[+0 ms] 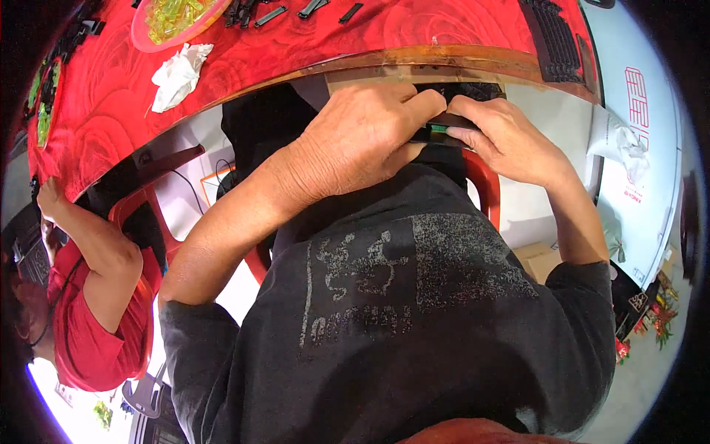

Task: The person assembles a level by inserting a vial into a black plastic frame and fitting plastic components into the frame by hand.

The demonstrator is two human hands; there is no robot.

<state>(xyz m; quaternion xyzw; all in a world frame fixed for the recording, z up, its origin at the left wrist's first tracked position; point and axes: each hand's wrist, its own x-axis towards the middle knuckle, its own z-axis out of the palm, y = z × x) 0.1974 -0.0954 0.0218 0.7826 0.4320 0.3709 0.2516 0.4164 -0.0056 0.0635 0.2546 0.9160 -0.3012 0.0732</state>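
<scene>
Both my hands meet just in front of the table's near edge, above my lap. My left hand (pixel 370 129) is closed, thumb and fingers pinching one end of a small dark strip-shaped piece (pixel 451 120). My right hand (pixel 506 137) pinches the other end between thumb and fingers. A bit of green shows on the piece near the right thumb. Most of it is hidden by my fingers, so I cannot tell its exact kind. Behind my hands is the wooden table edge (pixel 436 55).
On the red rose-patterned cloth (pixel 414 26) lie a pink bowl (pixel 140 33) of yellow-clear pieces, a crumpled tissue (pixel 180 76), loose black strips (pixel 314 7) and a row of black strips (pixel 553 44). A co-worker in red (pixel 96 311) sits at the left. A white panel stands at right.
</scene>
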